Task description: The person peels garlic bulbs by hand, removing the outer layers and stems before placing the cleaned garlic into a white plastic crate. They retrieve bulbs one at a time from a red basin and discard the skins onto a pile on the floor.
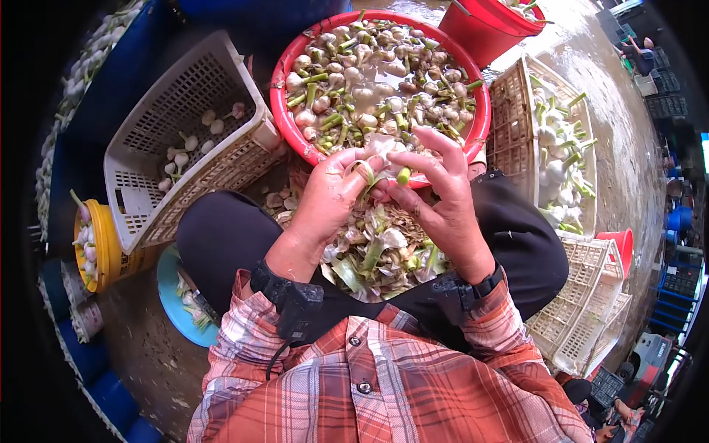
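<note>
Both hands meet over the near rim of a red basin (481, 111), around one garlic bulb (380, 145) with pale loose skin and a cut green stem. My left hand (329, 199) is closed, thumb and forefinger pinching the bulb and a thin strip of peel. From the other side, my right hand (452, 203) grips near the stem with thumb and curled fingers, other fingers raised. Part of the bulb is hidden by the fingers. Many garlic bulbs with short stems lie in water inside the basin. Below my hands, between the knees, spreads a heap of garlic peelings (380, 247).
At left stands a tilted white crate (133, 177) with several bulbs, beside a yellow bucket (111, 236) and a blue bowl (170, 295). A garlic-filled crate (513, 122) and a red bucket (484, 37) are at right. More crates (572, 295) lie below; people sit farther off.
</note>
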Tool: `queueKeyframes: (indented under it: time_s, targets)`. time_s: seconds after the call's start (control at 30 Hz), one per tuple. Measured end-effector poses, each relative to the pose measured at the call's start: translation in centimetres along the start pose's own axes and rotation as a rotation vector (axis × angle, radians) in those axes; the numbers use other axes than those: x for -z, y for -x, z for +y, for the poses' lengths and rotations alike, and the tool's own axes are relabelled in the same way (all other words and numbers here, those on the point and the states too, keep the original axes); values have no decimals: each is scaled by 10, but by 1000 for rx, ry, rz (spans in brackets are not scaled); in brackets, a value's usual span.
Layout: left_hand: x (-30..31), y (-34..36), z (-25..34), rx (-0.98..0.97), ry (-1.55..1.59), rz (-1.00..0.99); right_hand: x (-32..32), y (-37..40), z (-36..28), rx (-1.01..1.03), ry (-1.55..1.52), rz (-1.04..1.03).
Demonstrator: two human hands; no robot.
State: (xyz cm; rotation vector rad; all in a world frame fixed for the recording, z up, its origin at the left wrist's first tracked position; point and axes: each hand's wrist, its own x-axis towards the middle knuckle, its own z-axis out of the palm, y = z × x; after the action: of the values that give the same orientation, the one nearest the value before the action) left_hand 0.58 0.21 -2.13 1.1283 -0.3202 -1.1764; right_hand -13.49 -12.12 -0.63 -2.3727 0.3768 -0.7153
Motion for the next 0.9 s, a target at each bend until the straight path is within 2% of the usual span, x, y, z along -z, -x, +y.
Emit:
queueKeyframes:
  time_s: [0.07, 0.13, 0.17, 0.2, 0.23, 0.27, 0.37, 0.4, 0.47, 0.5, 0.53, 0.6, 0.67, 0.73, 0.77, 0.8, 0.9]
  targets:
    - [3, 2, -1, -22, -15, 13, 3, -2, 2, 51, 86, 19]
    - [13, 3, 0, -125, -2, 83, 5, 2, 9, -542, -731, 270]
    - [18, 5, 3, -126, -183, 132, 11, 0, 13, -602, -765, 409]
    - [21, 7, 8, -129, -362, 182, 19, 2, 20, -689, -755, 411]
    - [30, 7, 8, -278, -949, -74, 20, 4, 24, -672, -782, 385]
    - [21, 13, -4, -345, -1248, -153, 19, 7, 24, -658, -815, 358]
    - [6, 24, -17, -287, -1196, -181, 18, 11, 16, -613, -807, 277]
    - [4, 18, -11, -256, -1042, -145, 18, 13, 16, -597, -784, 263]
    - [-5, 15, 17, -459, -970, -22, 17, 16, 18, -537, -717, 192]
    - [-4, 8, 16, -674, -955, -31, 17, 12, 14, -473, -647, 128]
    - [-5, 8, 17, -672, -957, -28, 19, 9, 9, -473, -650, 126]
    - [-7, 7, 15, -659, -959, -129, 23, 1, 0, -473, -677, -28]
    - [-6, 5, 14, -645, -963, -143, 18, 3, 9, -475, -586, -29]
    - [-4, 5, 15, -628, -970, -142, 13, 3, 17, -386, -430, -67]
    - [-5, 7, 18, -583, -918, -144, 8, 3, 16, -456, -581, -10]
    - [-5, 7, 18, -581, -919, -140, 8, 1, 15, -455, -583, -13]
    - [-2, 4, 13, -495, -781, -155, 12, 0, 10, -648, -676, -121]
